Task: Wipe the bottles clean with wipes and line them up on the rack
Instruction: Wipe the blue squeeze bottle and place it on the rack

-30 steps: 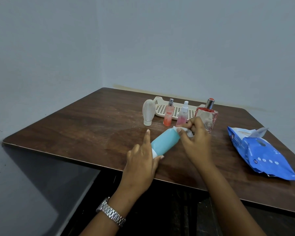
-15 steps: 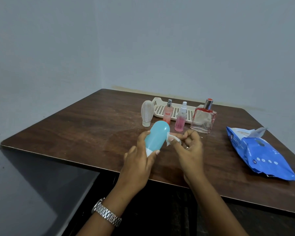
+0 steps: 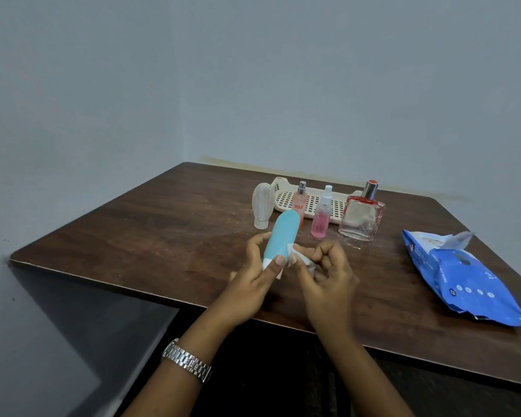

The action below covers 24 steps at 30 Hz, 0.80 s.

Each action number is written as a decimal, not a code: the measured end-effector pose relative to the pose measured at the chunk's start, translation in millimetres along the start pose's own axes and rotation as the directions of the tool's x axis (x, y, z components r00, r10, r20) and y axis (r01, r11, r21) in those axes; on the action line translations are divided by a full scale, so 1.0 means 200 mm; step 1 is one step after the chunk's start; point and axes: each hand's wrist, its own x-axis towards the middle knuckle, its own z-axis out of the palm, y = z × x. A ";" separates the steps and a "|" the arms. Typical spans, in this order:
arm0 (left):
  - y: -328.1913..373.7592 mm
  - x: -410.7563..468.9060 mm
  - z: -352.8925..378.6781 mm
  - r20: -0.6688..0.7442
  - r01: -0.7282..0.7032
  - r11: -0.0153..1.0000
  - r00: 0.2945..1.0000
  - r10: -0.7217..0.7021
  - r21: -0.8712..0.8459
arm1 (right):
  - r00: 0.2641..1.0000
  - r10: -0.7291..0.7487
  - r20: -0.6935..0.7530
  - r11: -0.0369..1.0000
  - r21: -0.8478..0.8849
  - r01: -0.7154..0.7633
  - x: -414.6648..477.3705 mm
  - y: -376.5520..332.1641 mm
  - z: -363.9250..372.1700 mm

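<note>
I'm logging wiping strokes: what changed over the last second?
The blue bottle swung from leaning right to nearly upright, rounded end up. The right hand, pinching the wipe, slid from the bottle's far end down to its side near the cap. Unchanged: the left hand grips the cap end; the white bottle, orange spray, pink spray, square perfume bottle, rack and wipes pack have not moved.
</note>
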 end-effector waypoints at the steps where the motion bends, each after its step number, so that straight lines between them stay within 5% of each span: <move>1: 0.00 0.01 0.00 0.030 0.004 0.998 1.000 -0.002 -0.056 | 1.000 -0.027 -0.002 0.999 -0.027 0.027 0.00 0.00 -0.01; 11: 0.07 0.16 0.14 0.040 0.145 0.776 0.987 -0.153 -0.613 | 0.966 -0.259 0.017 0.906 -0.341 0.249 0.06 -0.03 -0.08; 17: 0.03 0.17 0.18 0.069 0.100 0.740 0.995 -0.072 -0.666 | 0.945 -0.273 0.181 0.833 -0.447 0.327 0.04 0.01 -0.12; 24: 0.00 0.13 0.19 0.057 0.054 0.811 0.998 -0.025 -0.583 | 0.944 -0.307 0.120 0.831 -0.450 0.328 0.08 -0.04 -0.08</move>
